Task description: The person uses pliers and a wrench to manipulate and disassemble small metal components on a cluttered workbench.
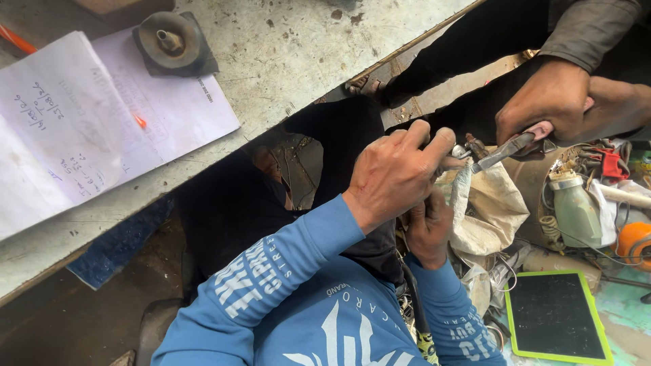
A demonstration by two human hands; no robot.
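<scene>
A: Head view, your hands?
B: Left hand (pixel 397 173) curled shut, fingertips pinching a small metal part (pixel 461 152). Right hand (pixel 428 227) sits just below, closed round sth, can't tell what.
A: And the part?
B: Touching the pliers (pixel 503 150) gripped by another person's hands (pixel 566 102). Papers (pixel 81 129) lie on the desk (pixel 298 47), upper left.

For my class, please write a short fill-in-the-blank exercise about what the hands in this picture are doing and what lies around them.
1. The co-worker's hands grip a pair of ____ whose tips meet a small metal part.
2. The left hand wears a ____ sleeve.
3. The flat dark slate has a ____ frame.
4. The round metal piece rests on sheets of ____.

Missing words: pliers; blue; green; paper
</scene>
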